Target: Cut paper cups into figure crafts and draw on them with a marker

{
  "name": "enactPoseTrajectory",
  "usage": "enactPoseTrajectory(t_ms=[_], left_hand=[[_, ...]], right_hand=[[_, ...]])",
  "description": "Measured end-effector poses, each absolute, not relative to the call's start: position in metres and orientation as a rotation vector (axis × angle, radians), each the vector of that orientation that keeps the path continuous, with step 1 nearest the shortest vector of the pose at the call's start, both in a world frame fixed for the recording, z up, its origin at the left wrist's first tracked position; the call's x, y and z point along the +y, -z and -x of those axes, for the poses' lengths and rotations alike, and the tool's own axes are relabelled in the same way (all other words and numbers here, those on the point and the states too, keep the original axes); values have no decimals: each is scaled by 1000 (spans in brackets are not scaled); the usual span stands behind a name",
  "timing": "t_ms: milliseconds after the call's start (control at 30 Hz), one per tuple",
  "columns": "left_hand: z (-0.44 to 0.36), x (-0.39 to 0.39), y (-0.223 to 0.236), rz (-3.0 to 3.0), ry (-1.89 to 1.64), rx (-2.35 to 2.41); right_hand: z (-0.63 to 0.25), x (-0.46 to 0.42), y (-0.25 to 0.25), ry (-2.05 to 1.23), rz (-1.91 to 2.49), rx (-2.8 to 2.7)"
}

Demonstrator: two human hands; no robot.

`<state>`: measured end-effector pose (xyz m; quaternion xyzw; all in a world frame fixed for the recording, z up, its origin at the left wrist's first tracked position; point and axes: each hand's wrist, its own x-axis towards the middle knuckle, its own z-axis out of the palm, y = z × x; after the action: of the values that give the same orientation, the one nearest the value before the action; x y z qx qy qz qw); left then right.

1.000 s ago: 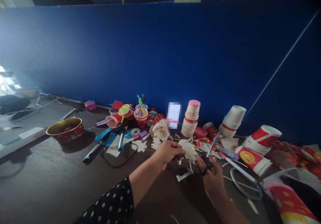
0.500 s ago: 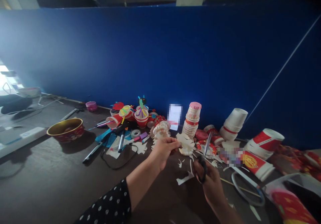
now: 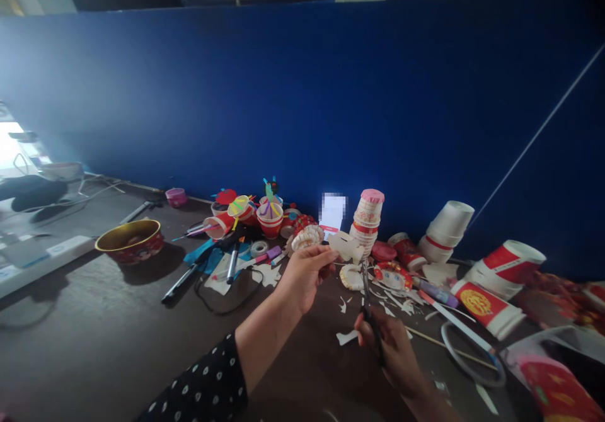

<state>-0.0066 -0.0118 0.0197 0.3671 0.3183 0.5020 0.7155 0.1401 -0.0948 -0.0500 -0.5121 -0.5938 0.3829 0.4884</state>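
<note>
Between thumb and fingers, my left hand pinches a piece of white paper above the table. My right hand is closed round the dark handles of a pair of scissors. Their blades point up and meet the right edge of the paper; I cannot tell whether they are cutting into it. Below lie a scalloped pale paper piece and small white scraps. Behind the paper stands a stack of paper cups with a pink top.
A red bowl with a gold rim stands at left. Decorated cups, markers and a tape roll lie left of centre. More cups and a plastic container are at right. A blue partition rises behind.
The white paper has turned in my left hand and looks smaller, with a straighter outline. The scissors have swung from leaning right to nearly upright, their blades now at the paper's edge.
</note>
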Motion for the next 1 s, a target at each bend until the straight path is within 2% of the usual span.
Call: enactPoseTrajectory(t_ms=[400,1000], left_hand=[[2,-19,-19,-815,-1094,682],[-1,-27,-22,-834,-1078,757]], right_hand=[[-142,-96,54,-1002,1225,-1562],[-142,-95,58,-1118,1129,-1407]])
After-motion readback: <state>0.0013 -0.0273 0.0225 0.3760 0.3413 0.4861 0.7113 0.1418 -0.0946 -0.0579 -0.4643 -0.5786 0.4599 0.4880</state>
